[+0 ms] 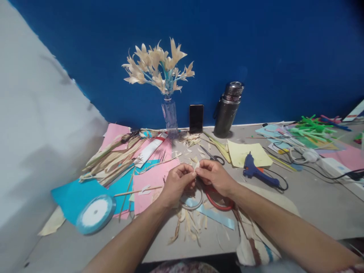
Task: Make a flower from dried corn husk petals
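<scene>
Head view: one grey table, the left hand and right hand meeting near its middle.
Far left, one bunch of pale flowers in one clear bottle; far side, one flask; near left, one ribbon roll; right, one blue glue gun; far middle, one phone. Both hands' thumbs and forefingers pinch one small pale strip.

Can count two hands, one glue gun, one smartphone, one thermos flask, one plastic bottle. Also find one ribbon spool, one yellow sheet.
</scene>
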Motion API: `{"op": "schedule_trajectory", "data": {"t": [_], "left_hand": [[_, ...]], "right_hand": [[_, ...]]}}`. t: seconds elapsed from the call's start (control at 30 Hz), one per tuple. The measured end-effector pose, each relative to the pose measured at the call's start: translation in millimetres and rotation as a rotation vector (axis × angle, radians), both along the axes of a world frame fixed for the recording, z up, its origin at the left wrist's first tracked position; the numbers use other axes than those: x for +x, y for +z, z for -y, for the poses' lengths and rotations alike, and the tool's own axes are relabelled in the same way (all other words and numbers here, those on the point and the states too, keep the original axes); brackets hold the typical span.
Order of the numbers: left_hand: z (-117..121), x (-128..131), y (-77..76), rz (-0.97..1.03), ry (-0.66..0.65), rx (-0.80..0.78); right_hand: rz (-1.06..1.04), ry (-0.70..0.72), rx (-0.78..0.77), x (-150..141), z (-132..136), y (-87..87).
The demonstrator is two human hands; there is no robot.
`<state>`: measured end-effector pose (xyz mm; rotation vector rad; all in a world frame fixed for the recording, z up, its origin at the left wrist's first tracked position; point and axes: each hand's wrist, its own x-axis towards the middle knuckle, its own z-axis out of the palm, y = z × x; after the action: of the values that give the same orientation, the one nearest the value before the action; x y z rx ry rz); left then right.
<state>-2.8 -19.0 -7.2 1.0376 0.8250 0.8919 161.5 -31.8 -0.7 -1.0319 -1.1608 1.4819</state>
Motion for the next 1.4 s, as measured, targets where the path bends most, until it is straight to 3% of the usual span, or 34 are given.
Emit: {"op": "schedule_trajectory", "data": {"t": [0.13, 0.4, 0.7, 0.83, 1.0, 1.13, 1.4], "left_hand": [[1.4, -0.1, 2.9, -0.078, 0.014, 0.057], [-2.1, -9.7, 12.2, -0.114, -0.116, 0.146], [-11.8, -17.2, 16.7, -0.188, -0.184, 0.111], [-10.0, -19.3, 24.6, -0.227, -0.272, 0.212], [-8.2, -20.4, 30.7, -0.280, -0.311, 0.342], [-8.0, -21.9, 31.2, -0.240, -0.337, 0.333], [-7.0, -20.0, 29.1, -0.225, -0.285, 0.249]], "right_hand": [[-0.043, 0.014, -0.015, -0.5, 2.0, 2.0], [-0.339, 0.138, -0.148, -5.8, 3.3, -7.4], [-0.127, 0.138, -0.065, 1.7, 7.2, 8.0], [-0.028, 0.174, -0.070, 5.8, 5.5, 8.4], [-0.133, 0.240, -0.143, 7.5, 3.9, 1.0], [-0.209, 0.291, -0.190, 5.5, 5.0, -1.5], [0.034, 0.086, 0.061, 5.7, 6.0, 4.6]]}}
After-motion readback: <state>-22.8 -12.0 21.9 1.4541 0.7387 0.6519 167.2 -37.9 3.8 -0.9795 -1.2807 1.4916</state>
